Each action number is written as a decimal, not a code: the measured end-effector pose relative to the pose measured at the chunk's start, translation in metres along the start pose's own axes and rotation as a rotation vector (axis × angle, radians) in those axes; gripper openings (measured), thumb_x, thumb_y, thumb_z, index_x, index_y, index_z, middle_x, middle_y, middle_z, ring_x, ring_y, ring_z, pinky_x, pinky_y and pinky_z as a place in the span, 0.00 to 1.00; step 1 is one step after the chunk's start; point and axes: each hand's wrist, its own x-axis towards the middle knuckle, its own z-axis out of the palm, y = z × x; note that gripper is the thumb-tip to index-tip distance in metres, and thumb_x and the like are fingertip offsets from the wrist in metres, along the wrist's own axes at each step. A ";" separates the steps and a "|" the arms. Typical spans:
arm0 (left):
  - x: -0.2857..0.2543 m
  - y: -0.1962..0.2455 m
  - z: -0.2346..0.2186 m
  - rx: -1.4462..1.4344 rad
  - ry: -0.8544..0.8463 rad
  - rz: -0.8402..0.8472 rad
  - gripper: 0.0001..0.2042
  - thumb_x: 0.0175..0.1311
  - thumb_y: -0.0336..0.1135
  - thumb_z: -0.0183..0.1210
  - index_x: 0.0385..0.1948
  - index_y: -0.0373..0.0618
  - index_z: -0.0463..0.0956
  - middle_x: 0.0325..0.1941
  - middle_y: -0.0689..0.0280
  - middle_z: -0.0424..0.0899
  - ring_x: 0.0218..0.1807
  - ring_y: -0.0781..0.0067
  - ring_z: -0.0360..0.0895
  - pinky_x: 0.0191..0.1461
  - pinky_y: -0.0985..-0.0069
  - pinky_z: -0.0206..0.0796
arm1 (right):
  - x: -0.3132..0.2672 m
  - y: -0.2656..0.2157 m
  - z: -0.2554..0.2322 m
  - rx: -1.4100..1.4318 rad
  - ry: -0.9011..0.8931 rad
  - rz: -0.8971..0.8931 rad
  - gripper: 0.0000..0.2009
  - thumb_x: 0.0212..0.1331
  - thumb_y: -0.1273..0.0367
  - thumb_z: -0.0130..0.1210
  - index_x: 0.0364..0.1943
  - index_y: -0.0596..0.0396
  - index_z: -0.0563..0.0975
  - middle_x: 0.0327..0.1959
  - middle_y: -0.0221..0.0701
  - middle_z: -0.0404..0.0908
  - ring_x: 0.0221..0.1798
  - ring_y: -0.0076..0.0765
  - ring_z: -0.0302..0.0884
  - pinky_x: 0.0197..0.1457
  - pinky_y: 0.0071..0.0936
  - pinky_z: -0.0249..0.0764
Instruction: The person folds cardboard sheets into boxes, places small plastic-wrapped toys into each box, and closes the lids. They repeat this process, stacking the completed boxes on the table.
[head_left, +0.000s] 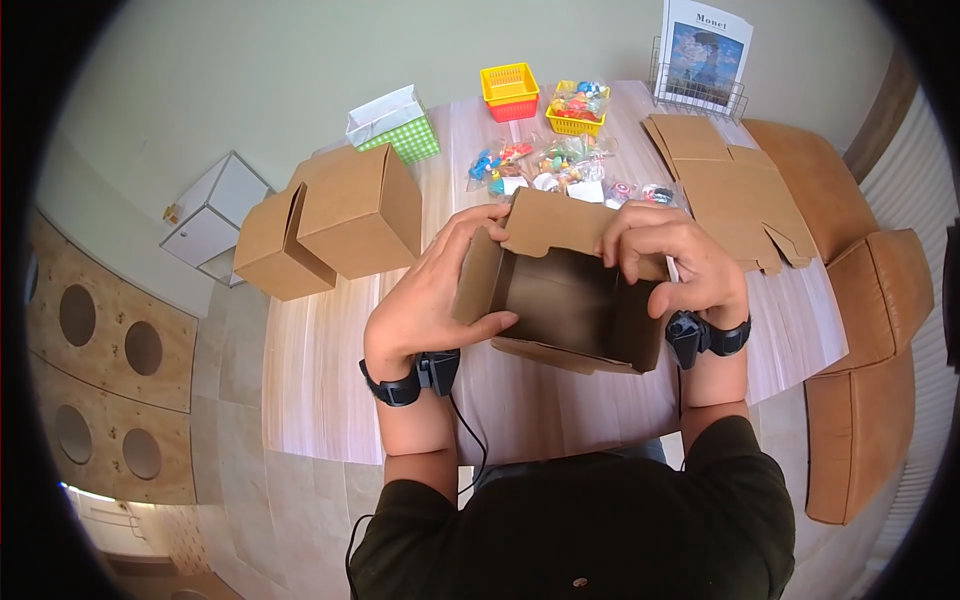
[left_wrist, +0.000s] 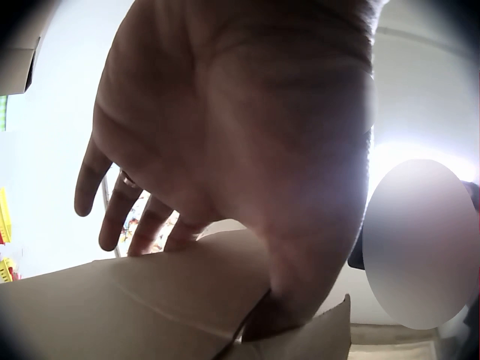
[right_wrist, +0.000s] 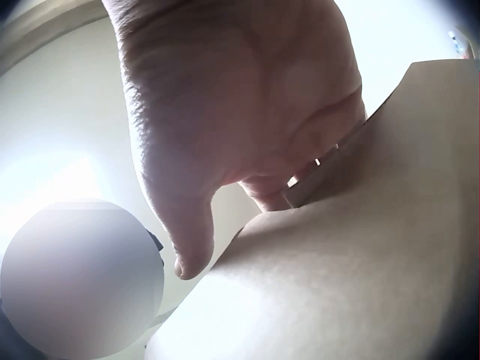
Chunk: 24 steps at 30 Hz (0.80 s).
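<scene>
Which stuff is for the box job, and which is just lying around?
Part of the job, it looks like:
open box
left hand and right hand, holding it
flat cardboard, perhaps

Probably just lying around:
green checked bag
bagged toys, untouched
Monet picture

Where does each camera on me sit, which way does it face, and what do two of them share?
Head: worn on the head, facing forward and down at the open cardboard box; shows the left hand, right hand, and dark shirt.
Left wrist: on the left wrist, facing along the left palm toward the box; fingers show too.
Right wrist: on the right wrist, facing past the right palm toward the box; thumb shows.
Shared: head and left wrist both show the left hand and box.
</scene>
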 end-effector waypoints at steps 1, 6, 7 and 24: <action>-0.001 -0.002 -0.001 -0.038 -0.002 0.016 0.36 0.35 0.28 0.70 0.54 0.45 0.65 0.67 0.57 0.64 0.66 0.55 0.64 0.69 0.65 0.54 | -0.002 0.002 -0.004 0.017 -0.034 0.004 0.29 0.47 0.41 0.63 0.24 0.58 0.74 0.34 0.36 0.79 0.45 0.43 0.78 0.50 0.36 0.69; -0.003 -0.002 -0.007 -0.022 -0.018 0.007 0.35 0.37 0.27 0.69 0.54 0.46 0.64 0.68 0.56 0.64 0.67 0.56 0.63 0.68 0.64 0.55 | -0.008 0.006 -0.011 0.195 -0.148 -0.023 0.23 0.45 0.50 0.69 0.28 0.59 0.80 0.39 0.38 0.81 0.52 0.47 0.78 0.56 0.39 0.70; -0.001 -0.001 -0.006 0.002 -0.023 0.003 0.35 0.37 0.27 0.69 0.54 0.46 0.64 0.68 0.56 0.64 0.67 0.56 0.63 0.68 0.64 0.55 | -0.008 0.003 -0.009 0.173 -0.160 -0.032 0.22 0.45 0.53 0.70 0.29 0.59 0.81 0.40 0.38 0.80 0.53 0.48 0.77 0.58 0.40 0.69; -0.002 0.009 0.000 -0.005 -0.125 -0.119 0.43 0.37 0.33 0.74 0.61 0.46 0.62 0.64 0.56 0.66 0.65 0.55 0.65 0.67 0.66 0.57 | -0.013 -0.007 -0.019 0.269 -0.250 0.435 0.34 0.35 0.52 0.76 0.44 0.61 0.79 0.46 0.36 0.80 0.48 0.32 0.78 0.47 0.30 0.72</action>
